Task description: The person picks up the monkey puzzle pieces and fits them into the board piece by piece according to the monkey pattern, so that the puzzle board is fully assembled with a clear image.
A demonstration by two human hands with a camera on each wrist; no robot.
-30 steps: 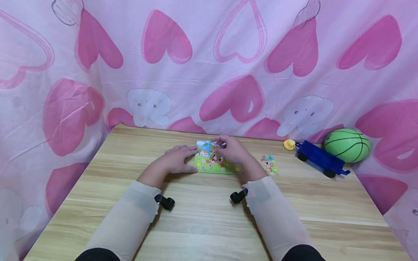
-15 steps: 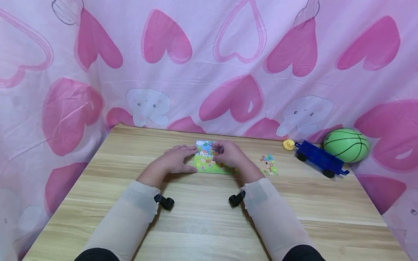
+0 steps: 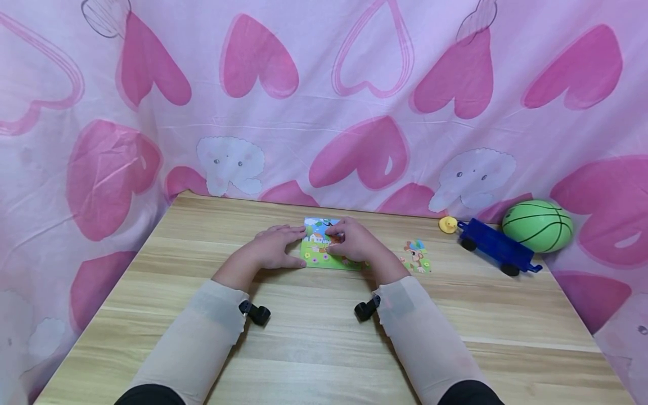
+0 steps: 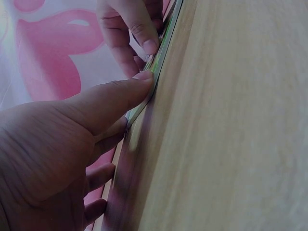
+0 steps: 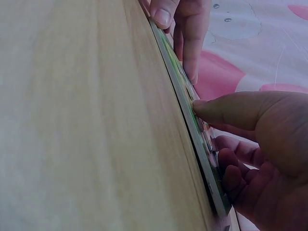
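Note:
A jigsaw puzzle board [image 3: 316,261] with a house, flowers and a green meadow lies flat toward the back of the table. My left hand [image 3: 273,247] rests along its left side, fingers fairly straight, with the thumb on the near left corner. Over the board's right half, my right hand [image 3: 356,242] has its thumb and curled fingers on a puzzle piece [image 5: 208,135], mostly hidden under them. In the right wrist view the piece sits slightly proud of the board's thin edge. Right of the right wrist lie loose pieces [image 3: 416,257] showing a monkey.
Farther right stand a small yellow rubber duck [image 3: 448,225], a blue toy wagon [image 3: 498,247] with black wheels, and a green ball [image 3: 538,226]. A pink heart-patterned curtain [image 3: 288,140] hangs behind the wooden table [image 3: 304,349].
My right hand has come down and slightly left from the board's upper right, bringing the pinched piece onto the picture. The left hand has stayed in place.

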